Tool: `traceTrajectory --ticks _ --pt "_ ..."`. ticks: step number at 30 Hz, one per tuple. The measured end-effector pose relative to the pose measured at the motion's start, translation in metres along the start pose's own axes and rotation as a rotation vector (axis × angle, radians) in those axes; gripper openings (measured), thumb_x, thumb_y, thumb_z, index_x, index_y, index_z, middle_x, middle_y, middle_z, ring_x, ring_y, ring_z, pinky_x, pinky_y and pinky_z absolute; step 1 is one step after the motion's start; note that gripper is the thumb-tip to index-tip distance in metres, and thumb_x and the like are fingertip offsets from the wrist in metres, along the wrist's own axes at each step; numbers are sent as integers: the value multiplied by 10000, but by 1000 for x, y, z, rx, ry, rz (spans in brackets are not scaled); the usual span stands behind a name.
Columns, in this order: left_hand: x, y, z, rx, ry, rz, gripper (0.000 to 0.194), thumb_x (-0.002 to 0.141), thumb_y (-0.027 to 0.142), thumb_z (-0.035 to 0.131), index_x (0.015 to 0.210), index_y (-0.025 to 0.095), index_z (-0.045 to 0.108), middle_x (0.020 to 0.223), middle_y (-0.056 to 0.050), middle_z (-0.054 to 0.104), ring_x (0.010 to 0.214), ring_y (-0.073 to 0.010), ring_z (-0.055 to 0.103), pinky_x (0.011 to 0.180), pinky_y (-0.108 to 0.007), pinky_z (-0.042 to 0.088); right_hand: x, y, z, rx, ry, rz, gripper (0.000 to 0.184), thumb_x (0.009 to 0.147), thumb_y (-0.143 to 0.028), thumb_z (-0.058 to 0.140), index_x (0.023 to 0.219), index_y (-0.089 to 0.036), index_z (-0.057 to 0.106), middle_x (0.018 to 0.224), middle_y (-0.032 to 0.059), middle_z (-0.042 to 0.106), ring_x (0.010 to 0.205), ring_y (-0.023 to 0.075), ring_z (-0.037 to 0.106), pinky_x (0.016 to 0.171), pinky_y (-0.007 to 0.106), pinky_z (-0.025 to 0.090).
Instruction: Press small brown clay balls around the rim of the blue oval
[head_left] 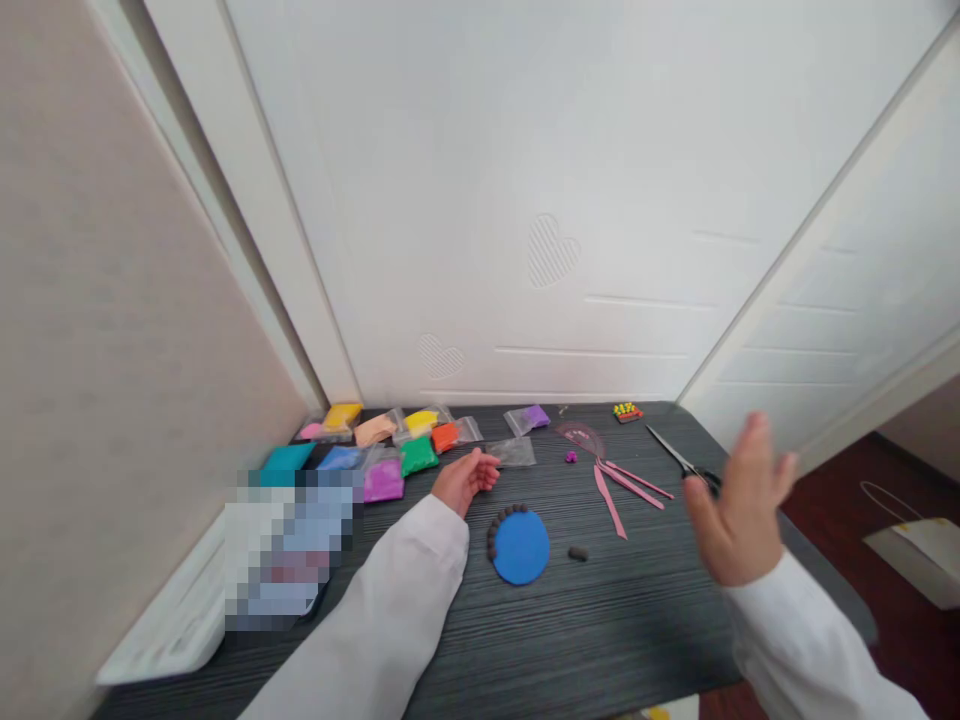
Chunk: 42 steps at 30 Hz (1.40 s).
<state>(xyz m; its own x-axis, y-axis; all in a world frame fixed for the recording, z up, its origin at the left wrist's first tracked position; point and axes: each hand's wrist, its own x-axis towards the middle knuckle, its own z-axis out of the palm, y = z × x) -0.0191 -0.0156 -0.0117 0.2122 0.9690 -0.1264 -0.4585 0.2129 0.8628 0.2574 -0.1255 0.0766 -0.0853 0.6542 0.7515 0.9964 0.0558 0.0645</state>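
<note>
My left hand (466,482) rests on the table with its fingers loosely bent and nothing visible in them. Just beyond its fingertips lies a clear plastic bag (511,452). A flat blue clay disc (521,548) lies in front of it, with small dark clay balls (496,527) lined along its upper left edge. To the disc's right is a short dark clay roll (577,553). My right hand (739,515) is raised at the table's right side, empty, fingers stretched out. Behind it, black-handled scissors (675,452) are partly hidden.
Bagged clay in several colours, including green (418,456) and purple (383,481), lies at the back left. Pink modelling tools (611,502), a clear protractor (581,438), a purple clay bit (571,457) and a small yellow-dotted piece (627,412) lie right. A white panel stands behind.
</note>
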Motion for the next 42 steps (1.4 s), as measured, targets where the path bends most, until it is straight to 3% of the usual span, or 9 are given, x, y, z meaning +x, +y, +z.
traceTrajectory --ticks 1,4,6,13,21,29,32,38,42 --pt "0 0 0 1 -2 1 340 664 416 583 705 84 643 577 -56 615 536 -115 542 526 -231 387 -10 -10 -3 29 -97 -101 649 843 -424 259 1335 -51 59 1372 162 189 1235 265 238 977 488 174" --pt "-2 1 2 -4 -4 9 334 675 412 574 708 87 642 576 -53 616 532 -109 541 525 -226 384 -43 -41 2 185 -601 -498 711 807 -518 285 1335 -76 107 1385 101 178 1267 232 153 1007 435 176" --pt "-3 0 3 -9 -3 14 330 682 407 569 708 86 642 576 -52 616 532 -106 539 526 -223 381 -58 -53 15 219 -713 -532 701 815 -528 251 1335 -80 108 1391 88 147 1275 216 119 1015 426 163" --pt "-4 1 5 12 15 21 348 684 427 555 698 89 640 569 -53 609 527 -109 533 525 -229 380 -40 -60 65 214 -651 -412 684 818 -532 232 1324 -77 155 1378 127 166 1270 260 121 990 543 7" --pt "-2 1 3 -8 -6 -3 355 699 424 538 706 86 645 585 -65 614 545 -118 539 534 -235 382 -77 -66 26 235 -737 -459 707 815 -551 217 1336 -95 76 1387 84 147 1278 230 87 1004 489 14" --pt "-3 2 3 1 3 -9 342 709 423 526 708 101 644 586 -51 617 548 -106 535 543 -229 385 -51 -67 62 152 -671 -308 724 801 -572 205 1311 -57 206 1369 137 190 1264 265 141 983 538 28" --pt "-5 2 5 0 5 9 328 703 415 538 709 104 644 588 -50 617 549 -106 535 540 -228 383 -59 -65 53 140 -652 -351 719 797 -571 222 1313 -71 208 1369 136 191 1262 270 147 980 538 37" --pt "-5 2 6 -19 -1 9 312 682 389 572 707 88 650 587 -59 616 543 -110 532 531 -231 377 -114 -56 12 143 -594 -505 746 776 -562 297 1322 -68 177 1357 130 237 1260 264 156 994 492 30" --pt "-4 3 6 -8 2 -8 301 681 374 574 694 84 653 582 -66 617 543 -114 531 533 -238 376 -106 -57 20 136 -638 -431 703 795 -531 293 1325 -84 175 1363 119 227 1257 260 174 993 495 61"
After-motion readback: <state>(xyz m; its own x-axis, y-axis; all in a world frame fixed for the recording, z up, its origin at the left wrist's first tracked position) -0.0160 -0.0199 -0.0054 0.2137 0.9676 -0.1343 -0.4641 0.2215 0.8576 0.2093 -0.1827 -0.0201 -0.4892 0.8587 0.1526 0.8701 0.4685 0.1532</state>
